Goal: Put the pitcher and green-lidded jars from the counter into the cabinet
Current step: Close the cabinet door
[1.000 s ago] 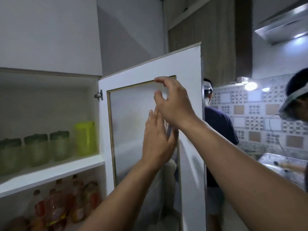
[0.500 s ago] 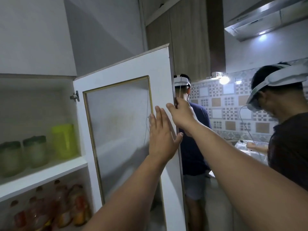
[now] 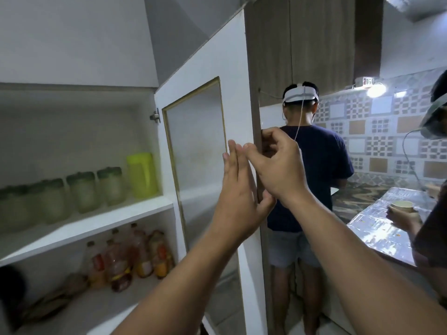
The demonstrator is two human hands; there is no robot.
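Standing wide open, the white cabinet door with its gold-trimmed frosted panel (image 3: pixel 196 151) takes up the middle of the view, with both bare hands at its free edge; the left hand (image 3: pixel 238 189) lies flat and unclenched against the door's inner face, fingers straight and together, gripping nothing; the right hand (image 3: pixel 278 170) curls round the door's outer edge, thumb on the near side and fingers wrapped behind it, so the fingertips are hidden and how firmly they press cannot be told. Inside the white cabinet (image 3: pixel 101 221), the translucent yellow-green plastic pitcher (image 3: pixel 141 174) stands upright at the right end of the upper shelf, just beside the hinge side wall; the frosted jars with dark green lids (image 3: pixel 96 189) stand in a row to its left, the nearer ones blurred and the farthest running out of frame, so their number is unclear. On the lower shelf a cluster of plastic bottles with orange and red labels (image 3: pixel 135 257) is soft and dim; a brownish heap in front of them is too blurred to name, and a dark shape cuts across the lower left corner. Beyond the door a person in a dark blue T-shirt (image 3: pixel 312 170) stands facing away, partly hidden by the right hand; another person at the right edge is mostly cut off, one hand holding a pale paper cup (image 3: pixel 402 206) over the foil-covered counter (image 3: pixel 377 228).
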